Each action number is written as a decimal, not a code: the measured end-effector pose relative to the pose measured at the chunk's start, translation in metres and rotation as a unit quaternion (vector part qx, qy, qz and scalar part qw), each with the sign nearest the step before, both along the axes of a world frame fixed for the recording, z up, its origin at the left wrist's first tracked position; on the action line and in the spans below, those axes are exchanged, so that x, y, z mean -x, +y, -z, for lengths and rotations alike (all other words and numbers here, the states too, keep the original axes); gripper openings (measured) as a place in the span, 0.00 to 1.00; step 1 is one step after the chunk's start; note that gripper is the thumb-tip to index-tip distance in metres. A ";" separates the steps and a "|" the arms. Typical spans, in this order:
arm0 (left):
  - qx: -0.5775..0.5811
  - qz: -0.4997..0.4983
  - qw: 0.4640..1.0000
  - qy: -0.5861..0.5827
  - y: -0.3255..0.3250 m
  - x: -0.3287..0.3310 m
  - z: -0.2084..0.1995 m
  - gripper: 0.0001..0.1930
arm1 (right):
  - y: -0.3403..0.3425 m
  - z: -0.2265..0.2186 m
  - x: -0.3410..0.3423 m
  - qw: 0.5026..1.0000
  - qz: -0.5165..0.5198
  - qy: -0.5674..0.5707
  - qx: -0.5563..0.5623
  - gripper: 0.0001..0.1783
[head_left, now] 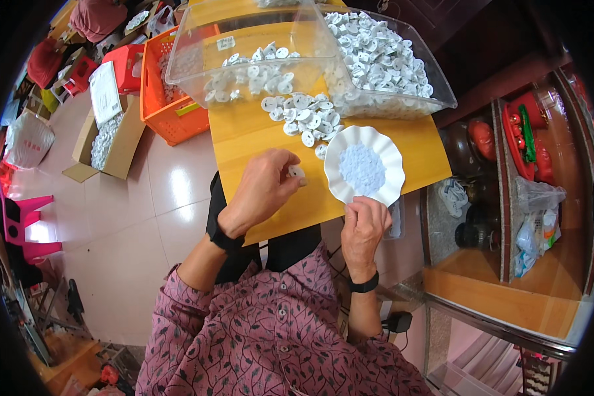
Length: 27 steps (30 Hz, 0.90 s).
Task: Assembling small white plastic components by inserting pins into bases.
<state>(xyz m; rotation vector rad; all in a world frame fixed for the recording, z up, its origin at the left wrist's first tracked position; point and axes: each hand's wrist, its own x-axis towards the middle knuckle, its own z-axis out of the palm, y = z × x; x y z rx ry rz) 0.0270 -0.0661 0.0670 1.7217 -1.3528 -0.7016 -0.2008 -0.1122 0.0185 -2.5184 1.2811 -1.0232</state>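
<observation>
My left hand (pixel 261 191) is closed in a pinch around a small white round plastic piece (pixel 296 171), above the near part of the yellow table. To its right, a white scalloped plate (pixel 393 146) carries a heap of tiny pale-blue bits (pixel 362 168). At the plate's near rim, my right hand (pixel 365 231) has its fingers curled and pressed together. Whatever they may grip is hidden. Beyond both hands lies a loose pile of white round plastic pieces (pixel 303 115), which reaches close to the plate's left side.
Two clear plastic bins stand at the back: one (pixel 435 104) heaped with white pieces, the other (pixel 198 66) tipped with pieces spilling out. An orange crate (pixel 178 125) and an open cardboard box (pixel 129 148) are left of the table (pixel 234 145). Shelves (pixel 495 267) stand on the right.
</observation>
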 end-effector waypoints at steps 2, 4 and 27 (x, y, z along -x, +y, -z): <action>-0.015 0.007 0.999 0.051 0.011 0.005 -0.007 0.12 | 0.002 -0.003 -0.001 0.999 -0.003 -0.040 -0.020 0.06; -0.052 0.029 0.990 0.129 0.023 0.012 -0.012 0.12 | 0.006 -0.005 -0.002 0.996 -0.006 -0.078 -0.039 0.05; 0.051 0.029 0.793 0.606 0.059 0.038 0.058 0.17 | 0.039 -0.023 -0.029 0.810 -0.066 -0.363 -0.456 0.12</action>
